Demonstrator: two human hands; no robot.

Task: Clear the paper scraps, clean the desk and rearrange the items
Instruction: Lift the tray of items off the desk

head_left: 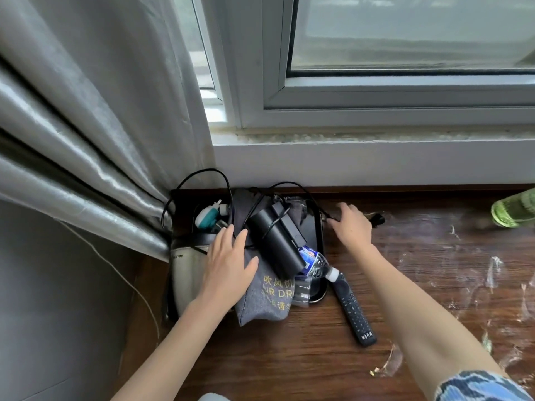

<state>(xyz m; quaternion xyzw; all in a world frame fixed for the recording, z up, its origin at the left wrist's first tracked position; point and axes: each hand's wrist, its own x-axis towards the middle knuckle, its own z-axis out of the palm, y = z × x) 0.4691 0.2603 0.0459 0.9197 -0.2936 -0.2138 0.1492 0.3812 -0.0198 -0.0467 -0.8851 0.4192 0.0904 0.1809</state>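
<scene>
A black tray (315,230) sits in the desk's back left corner, piled with a black hair dryer (275,244), its grey cloth bag (260,302), a water bottle (315,264) and a steel kettle (185,267). My left hand (228,264) lies flat with straight fingers on the grey bag, beside the dryer. My right hand (351,227) reaches past the tray's right edge, fingers bent over the dryer's black cord and plug (376,219). A black remote (354,311) lies on the wooden desk (289,357) just right of the tray.
Wet white smears and small scraps (492,273) cover the desk's right part. A green bottle (515,209) stands at the far right edge. A grey curtain (86,140) hangs on the left, touching the kettle. The window sill (362,157) rises behind the tray.
</scene>
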